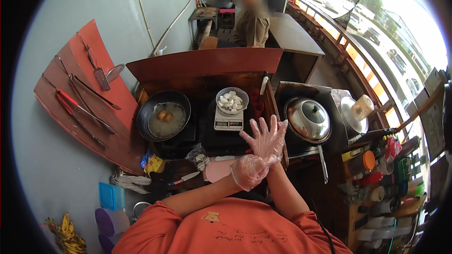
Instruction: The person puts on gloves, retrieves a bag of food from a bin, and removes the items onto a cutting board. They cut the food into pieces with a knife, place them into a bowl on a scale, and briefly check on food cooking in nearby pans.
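Both hands wear thin clear plastic gloves and meet in front of my chest. My right hand is raised with its fingers spread, holding nothing. My left hand is closed around the right wrist, at the cuff of the plastic glove; its fingertips are partly hidden. Just beyond the hands stands a white kitchen scale, bearing a clear bowl of white chunks. Left of it, a dark wok holds brown round pieces in cloudy liquid.
A lidded pan sits right, its handle pointing toward me. A knife lies by a pink cutting board. Tongs hang on the red panel at left. Beyond the red partition is another person.
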`<state>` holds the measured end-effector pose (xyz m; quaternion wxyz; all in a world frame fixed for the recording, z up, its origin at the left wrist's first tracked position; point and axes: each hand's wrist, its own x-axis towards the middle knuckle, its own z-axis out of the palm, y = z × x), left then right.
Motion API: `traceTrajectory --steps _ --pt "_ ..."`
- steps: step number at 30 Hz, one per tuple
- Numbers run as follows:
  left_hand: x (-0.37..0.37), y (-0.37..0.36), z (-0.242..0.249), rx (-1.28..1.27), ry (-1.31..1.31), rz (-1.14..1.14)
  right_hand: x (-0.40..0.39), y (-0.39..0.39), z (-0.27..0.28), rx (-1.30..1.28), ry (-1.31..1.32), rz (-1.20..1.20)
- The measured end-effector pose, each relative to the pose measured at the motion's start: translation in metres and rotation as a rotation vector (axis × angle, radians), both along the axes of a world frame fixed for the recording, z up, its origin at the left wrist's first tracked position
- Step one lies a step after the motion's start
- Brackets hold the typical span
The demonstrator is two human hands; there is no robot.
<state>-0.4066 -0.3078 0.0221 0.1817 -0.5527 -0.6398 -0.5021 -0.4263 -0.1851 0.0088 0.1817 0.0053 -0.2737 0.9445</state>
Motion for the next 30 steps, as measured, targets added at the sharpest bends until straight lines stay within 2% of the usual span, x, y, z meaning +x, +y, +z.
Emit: traceTrajectory --steps 1,2,4,7,9,11,15,18,22,26,30 --pt "0.004 -0.004 0.003 -0.027 -0.061 -0.095 0.003 -0.005 0.001 0.174 0.086 -0.03" --pt "0.01 -0.003 0.013 0.05 -0.023 -0.069 0.012 -0.006 0.003 0.172 0.079 -0.042" --pt "0.019 -0.008 0.011 0.02 0.058 -0.041 0.028 -0.009 0.018 -0.246 0.02 -0.096" --pt "0.023 -0.015 0.007 -0.025 0.191 -0.013 0.047 -0.007 0.018 -0.258 0.051 -0.223" --pt "0.023 -0.017 0.004 -0.039 0.238 -0.029 0.058 -0.009 0.018 -0.31 -0.026 -0.355" --pt "0.022 -0.016 0.004 -0.056 0.324 0.187 0.071 -0.006 0.011 -0.351 0.039 -0.458" --pt "0.031 -0.006 -0.004 -0.134 0.141 0.014 0.105 -0.001 0.011 -0.413 -0.059 -0.655" --pt "0.06 0.007 0.002 -0.026 0.135 -0.188 0.138 0.018 0.005 -0.376 -0.002 -0.764" --pt "0.102 0.03 0.005 -0.076 0.196 -0.399 0.189 0.04 0.021 -0.317 0.06 -0.89" --pt "0.148 0.071 0.006 -0.056 0.237 -0.63 0.262 0.07 0.021 -0.29 0.052 -1.044" --pt "0.218 0.12 0.002 -0.059 0.21 -0.882 0.368 0.109 0.012 -0.289 0.058 -1.243"
